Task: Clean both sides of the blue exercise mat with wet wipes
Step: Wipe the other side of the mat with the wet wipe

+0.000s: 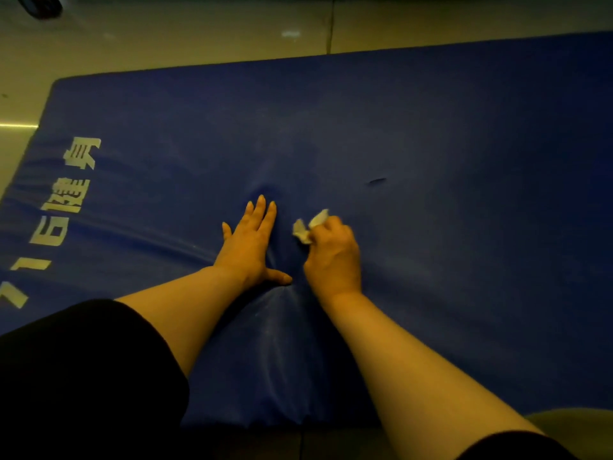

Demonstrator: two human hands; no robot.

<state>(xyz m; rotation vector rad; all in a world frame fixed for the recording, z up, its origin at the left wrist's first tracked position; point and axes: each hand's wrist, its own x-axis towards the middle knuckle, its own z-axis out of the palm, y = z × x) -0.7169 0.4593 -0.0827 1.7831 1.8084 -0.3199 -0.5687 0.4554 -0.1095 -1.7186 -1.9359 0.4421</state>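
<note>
The blue exercise mat lies flat on the floor and fills most of the view, with white printed characters along its left end. My left hand presses flat on the mat near its middle, fingers spread, and the cover wrinkles around it. Just to its right, my right hand is closed on a crumpled white wet wipe that touches the mat surface. A small dark mark shows on the mat beyond my right hand.
Glossy beige floor tiles surround the mat at the far side and left. A dark object sits at the top left corner. My knees in black clothing are at the bottom left and bottom right.
</note>
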